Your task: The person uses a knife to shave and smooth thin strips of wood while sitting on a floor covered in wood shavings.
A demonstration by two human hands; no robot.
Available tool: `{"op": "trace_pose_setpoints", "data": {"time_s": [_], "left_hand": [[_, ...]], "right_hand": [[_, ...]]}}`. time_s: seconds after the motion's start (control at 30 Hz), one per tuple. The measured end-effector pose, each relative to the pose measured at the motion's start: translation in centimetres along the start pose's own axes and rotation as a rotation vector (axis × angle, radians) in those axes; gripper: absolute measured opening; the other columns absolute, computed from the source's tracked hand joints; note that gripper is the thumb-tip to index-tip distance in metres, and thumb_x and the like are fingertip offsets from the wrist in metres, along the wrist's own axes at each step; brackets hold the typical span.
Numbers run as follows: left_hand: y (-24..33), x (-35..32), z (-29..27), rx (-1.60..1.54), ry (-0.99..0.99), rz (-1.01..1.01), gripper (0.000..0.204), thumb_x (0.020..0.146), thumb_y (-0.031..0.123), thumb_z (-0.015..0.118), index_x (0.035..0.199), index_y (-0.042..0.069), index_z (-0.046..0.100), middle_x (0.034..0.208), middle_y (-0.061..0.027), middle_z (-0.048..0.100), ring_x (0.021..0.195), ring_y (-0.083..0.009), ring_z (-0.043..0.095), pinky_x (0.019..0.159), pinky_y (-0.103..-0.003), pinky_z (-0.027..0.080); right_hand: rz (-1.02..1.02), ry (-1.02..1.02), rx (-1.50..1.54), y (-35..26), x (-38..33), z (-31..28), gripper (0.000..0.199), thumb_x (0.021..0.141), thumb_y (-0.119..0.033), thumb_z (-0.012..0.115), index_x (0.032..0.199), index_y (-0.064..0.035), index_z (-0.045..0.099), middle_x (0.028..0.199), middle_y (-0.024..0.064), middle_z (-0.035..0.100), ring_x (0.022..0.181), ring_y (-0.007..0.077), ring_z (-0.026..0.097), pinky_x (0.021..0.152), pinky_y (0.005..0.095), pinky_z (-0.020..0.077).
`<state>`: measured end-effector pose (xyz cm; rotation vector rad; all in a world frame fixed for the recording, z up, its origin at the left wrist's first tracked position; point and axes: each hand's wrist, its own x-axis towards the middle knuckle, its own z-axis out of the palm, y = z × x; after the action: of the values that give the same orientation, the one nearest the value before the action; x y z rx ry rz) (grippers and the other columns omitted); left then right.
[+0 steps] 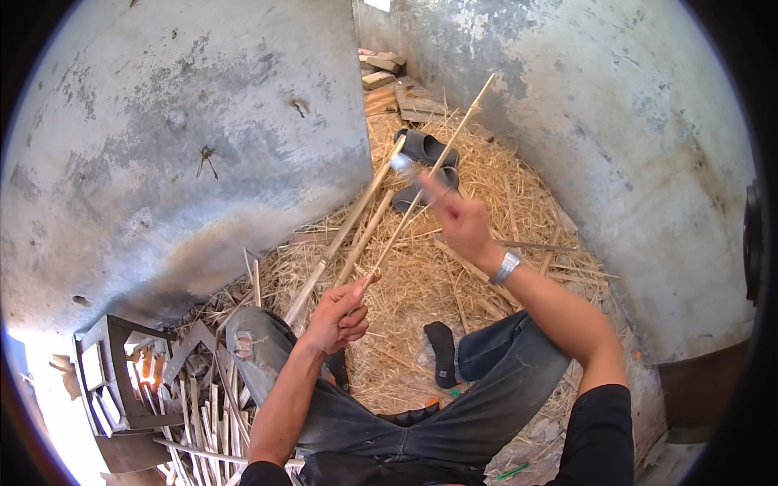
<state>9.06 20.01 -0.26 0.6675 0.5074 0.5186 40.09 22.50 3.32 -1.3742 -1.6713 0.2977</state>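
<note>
My left hand (335, 318) is closed round the lower end of a long thin wooden stick (465, 121). The stick slants up and away to the right, its far end free in the air. Close beside its middle is my right hand (465, 227), with a watch on the wrist. That hand is smeared by motion and grips a small tool (402, 164) with a bright, shiny end. Blur hides the tool's exact kind. Whether the tool touches the stick, I cannot tell.
Straw-like shavings (397, 324) cover the floor between my legs. Longer wooden strips (356, 212) lean left of the stick. Dark slippers (423, 147) lie beyond my hands. Mottled grey panels (243, 121) rise on both sides. A dark frame (117, 381) stands lower left beside several pale strips (207, 421).
</note>
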Motion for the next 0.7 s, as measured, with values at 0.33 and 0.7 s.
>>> {"op": "trace_pose_setpoints", "data": {"time_s": [0.33, 0.7], "left_hand": [[0.3, -0.1, 0.7, -0.012, 0.034, -0.022, 0.053, 0.111, 0.039, 0.052, 0.153, 0.007, 0.048, 0.052, 0.0092, 0.029, 0.040, -0.0038, 0.027, 0.043, -0.022, 0.025], [-0.8, 0.8, -0.3, -0.067, -0.076, 0.040, 0.084, 0.100, 0.073, 0.038, 0.156, 0.011, 0.043, 0.055, 0.0103, 0.028, 0.043, -0.0028, 0.025, 0.044, -0.021, 0.024]], "right_hand": [[-0.089, 0.109, -0.014, -1.1, 1.7, 0.3, 0.050, 0.098, -0.004, 0.061, 0.146, -0.0189, 0.062, 0.059, 0.0084, 0.057, 0.047, 0.0099, 0.047, 0.045, 0.0321, 0.0386], [-0.234, -0.125, 0.176, -5.9, -4.6, 6.0, 0.058, 0.096, -0.002, 0.062, 0.151, -0.0179, 0.056, 0.063, 0.0138, 0.061, 0.046, 0.0133, 0.051, 0.048, 0.0346, 0.0436]]}}
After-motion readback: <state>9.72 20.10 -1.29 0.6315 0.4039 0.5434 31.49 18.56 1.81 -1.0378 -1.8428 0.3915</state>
